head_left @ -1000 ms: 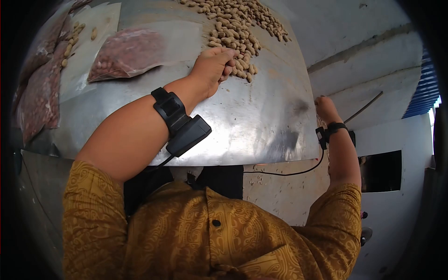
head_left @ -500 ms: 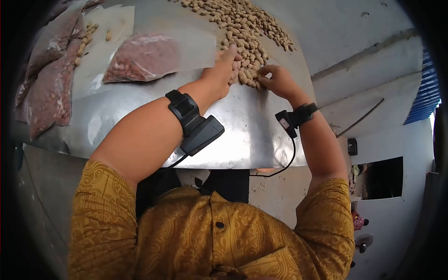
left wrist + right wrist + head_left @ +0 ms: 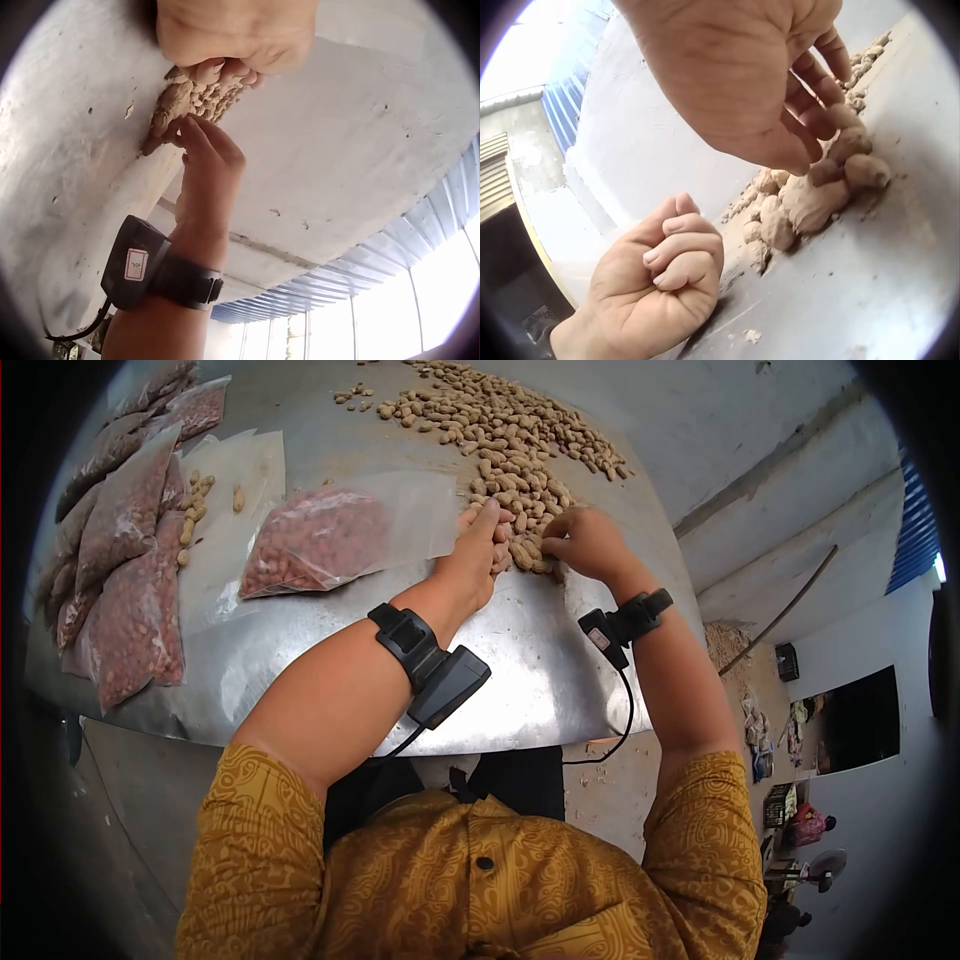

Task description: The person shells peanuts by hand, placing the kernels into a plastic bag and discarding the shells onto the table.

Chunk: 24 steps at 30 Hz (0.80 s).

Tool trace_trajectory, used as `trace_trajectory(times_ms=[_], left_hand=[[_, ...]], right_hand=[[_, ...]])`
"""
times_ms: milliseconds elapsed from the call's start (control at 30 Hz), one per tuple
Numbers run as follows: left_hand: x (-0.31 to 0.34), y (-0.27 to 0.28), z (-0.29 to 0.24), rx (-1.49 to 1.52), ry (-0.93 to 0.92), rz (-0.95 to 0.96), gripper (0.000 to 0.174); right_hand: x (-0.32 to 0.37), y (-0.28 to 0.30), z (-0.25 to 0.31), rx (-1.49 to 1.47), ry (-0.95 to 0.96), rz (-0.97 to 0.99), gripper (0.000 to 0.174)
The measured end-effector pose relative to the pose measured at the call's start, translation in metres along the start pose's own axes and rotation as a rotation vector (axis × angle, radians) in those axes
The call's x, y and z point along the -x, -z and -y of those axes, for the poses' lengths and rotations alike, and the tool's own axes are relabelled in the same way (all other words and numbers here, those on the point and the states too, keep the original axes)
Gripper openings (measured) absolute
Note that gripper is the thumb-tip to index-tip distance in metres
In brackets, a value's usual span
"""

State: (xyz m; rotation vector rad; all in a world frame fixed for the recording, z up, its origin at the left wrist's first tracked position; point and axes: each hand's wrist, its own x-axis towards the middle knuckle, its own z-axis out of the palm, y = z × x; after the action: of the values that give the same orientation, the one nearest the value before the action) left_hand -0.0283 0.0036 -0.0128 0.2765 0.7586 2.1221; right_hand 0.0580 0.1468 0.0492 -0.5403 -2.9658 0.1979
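A long heap of unshelled peanuts (image 3: 515,480) lies on the metal table, its near end between my two hands. On the heap's left edge my left hand (image 3: 473,555) rests on its side, the thumb upward. Its fingers curl in against the palm in the right wrist view, and nothing shows between them. From the right, my right hand (image 3: 590,545) reaches over the heap's near end. In the right wrist view its fingers (image 3: 817,97) hang loosely bent and apart at several peanuts (image 3: 817,199), the thumb tip close over them.
A clear bag of reddish shelled peanuts (image 3: 320,540) lies left of my left hand. Further left, several filled bags (image 3: 130,610) are piled, with a few loose peanuts (image 3: 193,515) on a pale plastic sheet (image 3: 255,470). The table's front edge (image 3: 530,748) runs close before my body.
My right hand has come from beyond the table's right side to the heap's near end. The left hand stays by the heap, its thumb now raised. The head view has shifted.
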Motion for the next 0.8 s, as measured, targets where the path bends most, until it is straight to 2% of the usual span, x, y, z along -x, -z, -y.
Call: trace_trajectory(times_ms=[133, 233, 333, 433, 467, 567, 600, 733, 800], left_hand=[[0.002, -0.005, -0.002, 0.001, 0.029, 0.011, 0.019], [0.003, -0.005, 0.000, 0.006, 0.028, 0.028, 0.017], [0.004, -0.004, -0.001, -0.017, 0.023, 0.069, 0.014], [0.007, -0.008, -0.002, -0.043, 0.043, 0.094, 0.014], [0.009, -0.009, -0.002, -0.052, 0.054, 0.098, 0.013], [0.013, -0.010, -0.002, -0.166, 0.101, 0.194, 0.015], [0.017, -0.014, -0.001, -0.238, 0.105, 0.222, 0.019], [0.029, -0.027, 0.004, -0.555, 0.023, 0.361, 0.023], [0.032, -0.048, -0.001, -0.659, -0.056, 0.341, 0.023]], right_hand=[[-0.003, -0.006, 0.004, 0.039, 0.004, 0.047, 0.015], [0.000, -0.011, -0.004, -0.041, 0.066, -0.061, 0.020], [0.013, -0.002, -0.001, -0.343, 0.016, -0.168, 0.022], [0.023, -0.008, 0.002, -1.117, 0.020, -0.236, 0.026], [0.030, -0.002, 0.002, -1.250, 0.041, -0.173, 0.033], [0.036, -0.007, -0.007, -1.575, 0.072, -0.238, 0.036], [0.034, -0.013, -0.012, -1.696, 0.089, -0.305, 0.032], [0.037, -0.021, -0.028, -1.789, -0.020, -0.412, 0.021], [0.034, -0.026, -0.036, -1.707, -0.027, -0.366, 0.023]])
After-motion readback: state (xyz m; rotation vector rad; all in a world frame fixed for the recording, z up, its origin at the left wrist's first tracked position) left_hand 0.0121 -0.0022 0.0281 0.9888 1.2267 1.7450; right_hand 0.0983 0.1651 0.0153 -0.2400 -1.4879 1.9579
